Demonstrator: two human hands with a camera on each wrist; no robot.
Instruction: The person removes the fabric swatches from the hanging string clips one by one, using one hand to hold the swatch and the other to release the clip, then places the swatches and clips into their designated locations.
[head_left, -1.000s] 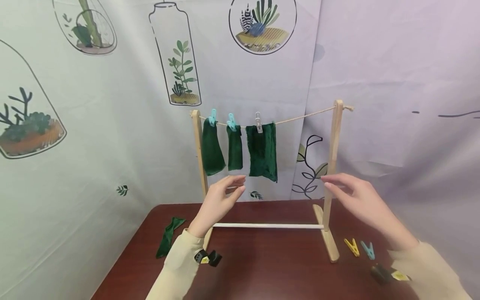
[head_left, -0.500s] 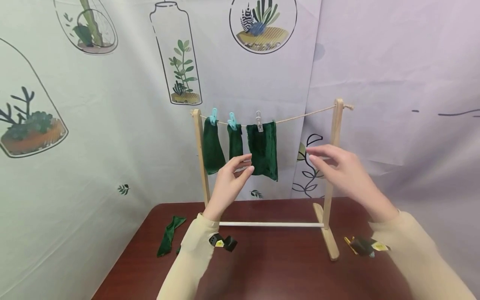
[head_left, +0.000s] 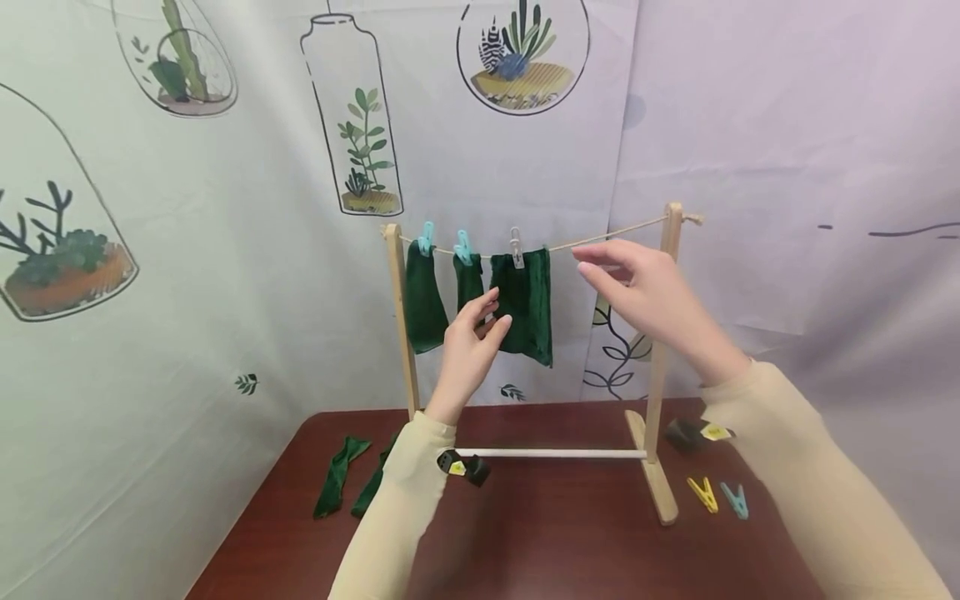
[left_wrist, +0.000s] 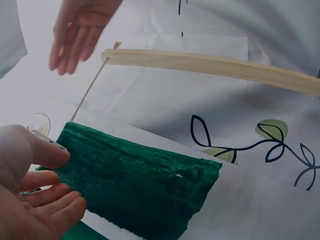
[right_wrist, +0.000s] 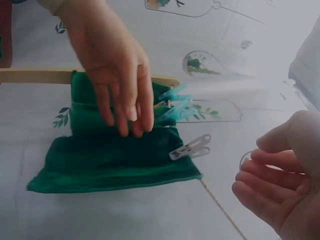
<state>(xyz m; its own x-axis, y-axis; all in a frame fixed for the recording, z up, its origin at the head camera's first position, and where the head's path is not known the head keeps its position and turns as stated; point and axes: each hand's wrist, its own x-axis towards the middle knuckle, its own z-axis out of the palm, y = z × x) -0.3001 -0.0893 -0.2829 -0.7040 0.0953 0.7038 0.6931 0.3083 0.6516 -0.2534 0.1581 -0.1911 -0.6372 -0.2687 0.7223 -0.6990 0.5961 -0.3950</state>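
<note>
Three dark green cloths hang from a thin rope point(head_left: 632, 228) on a small wooden rack. The right and widest cloth point(head_left: 534, 308) is held by a clear clothespin point(right_wrist: 191, 147). Two light blue clothespins point(head_left: 462, 247) fasten the left cloth point(head_left: 424, 304) and the narrow middle cloth point(head_left: 468, 281). My left hand point(head_left: 467, 357) is raised before the middle and widest cloths, fingers loosely bent, holding nothing. To the right of the widest cloth, just under the rope, my right hand point(head_left: 641, 287) hovers with thumb and fingers apart and nothing between them.
The rack's right post point(head_left: 658, 375) stands behind my right hand, and a white crossbar point(head_left: 555, 453) runs low between the posts. Two green cloth pieces point(head_left: 340, 477) lie at the table's left. A yellow clothespin point(head_left: 702, 494) and a blue clothespin point(head_left: 735, 500) lie right of the rack's foot.
Both hands have risen toward the rope. My right hand has also moved left, toward the widest cloth, and my left hand slightly right. The hanging cloths stay in place.
</note>
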